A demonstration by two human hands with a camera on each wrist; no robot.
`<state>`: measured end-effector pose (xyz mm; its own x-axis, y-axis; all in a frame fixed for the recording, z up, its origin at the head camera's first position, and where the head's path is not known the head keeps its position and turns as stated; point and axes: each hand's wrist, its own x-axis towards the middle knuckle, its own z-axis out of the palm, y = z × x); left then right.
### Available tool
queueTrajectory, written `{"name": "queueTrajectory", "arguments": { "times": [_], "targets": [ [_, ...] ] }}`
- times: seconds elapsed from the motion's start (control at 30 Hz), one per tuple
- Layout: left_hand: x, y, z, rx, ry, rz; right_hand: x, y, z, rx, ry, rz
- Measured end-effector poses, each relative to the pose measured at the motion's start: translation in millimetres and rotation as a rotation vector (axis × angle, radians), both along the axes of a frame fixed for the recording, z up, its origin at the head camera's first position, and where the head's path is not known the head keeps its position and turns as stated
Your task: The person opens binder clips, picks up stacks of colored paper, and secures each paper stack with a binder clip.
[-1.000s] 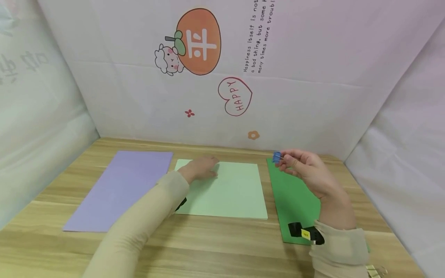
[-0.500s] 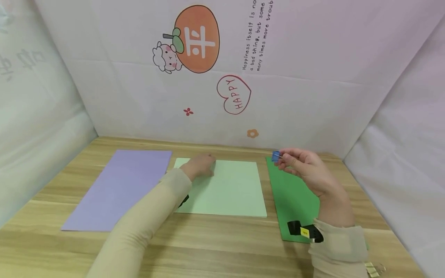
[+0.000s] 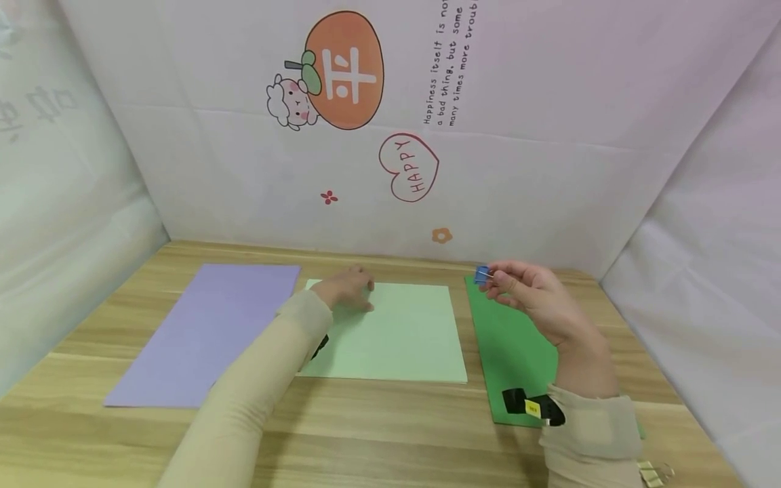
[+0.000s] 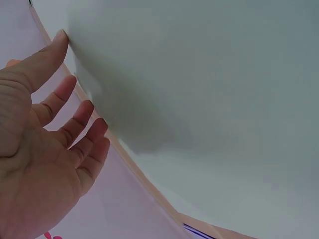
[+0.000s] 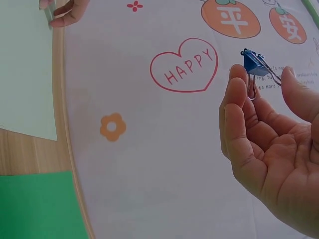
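A blue binder clip (image 3: 481, 274) is pinched in my right hand (image 3: 543, 298), raised above the far end of the dark green sheet (image 3: 515, 352). In the right wrist view the thumb and fingers grip the wire handles of the clip (image 5: 255, 64), whose jaw edge points away from the palm. My left hand (image 3: 346, 288) is at the far left part of the pale green paper (image 3: 405, 332), which looks like more than one layer. Seen from the left wrist, the loosely bent fingers of that hand (image 4: 50, 129) reach the paper's far edge, the thumb tip over its face.
A purple sheet (image 3: 207, 332) lies on the wooden table (image 3: 378, 434) at the left. One pale yellow binder clip (image 3: 651, 473) lies by the front right, partly cut off. A printed white cloth (image 3: 518, 190) stands behind the table, with plain cloth at both sides.
My left hand has shifted slightly left along the paper, and its thumb and fingers stand farther apart than half a second ago. The right hand keeps holding the blue binder clip in nearly the same place.
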<state>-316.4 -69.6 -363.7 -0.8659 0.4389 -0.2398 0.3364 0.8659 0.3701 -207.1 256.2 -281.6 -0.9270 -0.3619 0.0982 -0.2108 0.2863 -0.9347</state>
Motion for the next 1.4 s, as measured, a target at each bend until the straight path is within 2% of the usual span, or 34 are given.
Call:
{"name": "queueTrajectory", "arguments": {
  "times": [0.17, 0.37, 0.6, 0.87, 1.07, 1.13, 1.23, 1.3, 1.4],
  "targets": [
    [-1.8, 2.2, 1.4, -0.010, 0.007, -0.001, -1.0, 2.1, -0.8, -0.007, -0.001, -0.012],
    [-4.8, 4.1, -2.4, 0.009, 0.011, 0.017, -1.4, 3.7, -0.3, 0.001, -0.015, -0.014],
    [-8.3, 5.3, -1.8, -0.071, 0.032, -0.052, -1.3, 5.9, 0.1, 0.003, -0.019, -0.018],
    [-6.0, 5.1, 8.9, -0.123, -0.065, 0.016, -3.0, 7.5, -2.3, -0.001, -0.018, -0.019],
    [-4.9, -1.4, 11.9, -0.062, -0.108, 0.039, -2.9, 7.4, -2.4, 0.008, -0.024, -0.031],
    [-4.6, -3.3, 13.6, -0.054, -0.118, 0.030, -3.0, 7.2, -1.9, 0.017, -0.027, -0.036],
    [-4.4, -4.3, 16.2, -0.085, -0.138, -0.025, -3.6, 7.2, -1.7, 0.027, -0.033, -0.043],
    [-3.5, -4.5, 18.3, -0.097, -0.178, -0.057, -4.1, 7.5, -2.0, 0.026, -0.037, -0.048],
    [-1.4, -5.3, 21.2, -0.091, -0.262, -0.062, -4.8, 8.4, -3.3, 0.022, -0.041, -0.051]
  ]
}}
